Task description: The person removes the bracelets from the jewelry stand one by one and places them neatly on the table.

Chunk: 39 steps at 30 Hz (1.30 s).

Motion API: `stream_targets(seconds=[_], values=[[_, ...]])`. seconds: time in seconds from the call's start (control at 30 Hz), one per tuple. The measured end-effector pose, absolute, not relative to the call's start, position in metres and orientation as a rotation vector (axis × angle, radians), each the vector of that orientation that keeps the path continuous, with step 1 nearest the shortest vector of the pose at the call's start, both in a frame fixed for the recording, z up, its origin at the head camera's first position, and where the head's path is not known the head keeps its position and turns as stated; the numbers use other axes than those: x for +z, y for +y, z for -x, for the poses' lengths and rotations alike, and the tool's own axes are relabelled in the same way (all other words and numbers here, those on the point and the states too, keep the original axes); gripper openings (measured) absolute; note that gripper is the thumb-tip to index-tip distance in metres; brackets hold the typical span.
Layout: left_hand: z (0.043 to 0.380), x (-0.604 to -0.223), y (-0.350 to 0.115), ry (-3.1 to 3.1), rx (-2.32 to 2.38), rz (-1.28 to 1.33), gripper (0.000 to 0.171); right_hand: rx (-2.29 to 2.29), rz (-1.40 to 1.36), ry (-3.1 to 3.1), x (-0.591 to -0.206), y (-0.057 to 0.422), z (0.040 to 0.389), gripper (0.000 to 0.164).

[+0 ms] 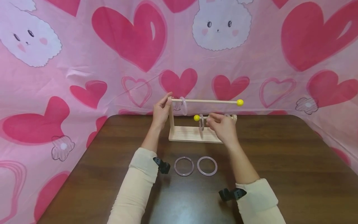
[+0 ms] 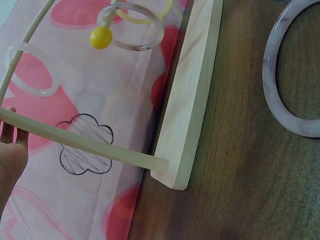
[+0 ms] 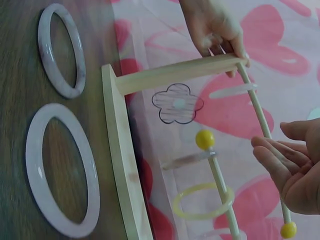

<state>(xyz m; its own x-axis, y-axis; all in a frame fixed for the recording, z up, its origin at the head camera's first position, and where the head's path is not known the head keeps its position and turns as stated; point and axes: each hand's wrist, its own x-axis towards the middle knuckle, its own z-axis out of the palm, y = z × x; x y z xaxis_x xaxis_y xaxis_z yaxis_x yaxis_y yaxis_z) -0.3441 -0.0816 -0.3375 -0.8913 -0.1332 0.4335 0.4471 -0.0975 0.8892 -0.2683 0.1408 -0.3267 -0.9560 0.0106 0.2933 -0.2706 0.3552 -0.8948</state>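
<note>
A wooden bangle stand [image 1: 184, 134] rests on the table with two rods at different heights, each tipped with a yellow ball. My left hand [image 1: 161, 113] grips the top of its left upright, fingers curled round the end. One pale translucent bangle [image 1: 184, 108] hangs on the upper rod [image 1: 212, 101] near that hand. On the lower rod hang a greyish-purple bangle [image 2: 131, 47] by the ball, a yellow bangle [image 3: 197, 216] and another pale one farther along. My right hand [image 1: 226, 130] overlaps the lower rod in the head view, its fingers loosely bent with nothing between them.
Two light purple bangles lie flat on the table in front of the stand, a left bangle [image 1: 176, 166] and a right bangle [image 1: 199, 166]. Behind the dark wooden table [image 1: 112, 186] hangs a pink cloth [image 1: 179, 59] with hearts and rabbit faces.
</note>
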Motion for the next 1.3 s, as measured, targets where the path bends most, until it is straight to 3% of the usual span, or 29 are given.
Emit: stream_targets(seconds=[0.23,0.5,0.97,1.3], values=[[0.344,-0.336,-0.082,-1.794,-2.052,0.341,0.036,1.41,-0.276,-2.217,-0.327,0.131,0.271,0.033],[0.344,-0.335,-0.081,-1.776,-2.06,0.355,0.035,1.404,-0.323,-2.188,-0.337,0.123,0.282,0.044],[0.344,-0.337,-0.085,-1.76,-2.065,0.347,0.035,1.463,-0.374,-2.245,-0.34,0.095,0.294,0.049],[0.344,-0.337,-0.082,-1.759,-2.06,0.354,0.035,1.342,-0.275,-2.331,-0.337,0.083,0.303,0.05]])
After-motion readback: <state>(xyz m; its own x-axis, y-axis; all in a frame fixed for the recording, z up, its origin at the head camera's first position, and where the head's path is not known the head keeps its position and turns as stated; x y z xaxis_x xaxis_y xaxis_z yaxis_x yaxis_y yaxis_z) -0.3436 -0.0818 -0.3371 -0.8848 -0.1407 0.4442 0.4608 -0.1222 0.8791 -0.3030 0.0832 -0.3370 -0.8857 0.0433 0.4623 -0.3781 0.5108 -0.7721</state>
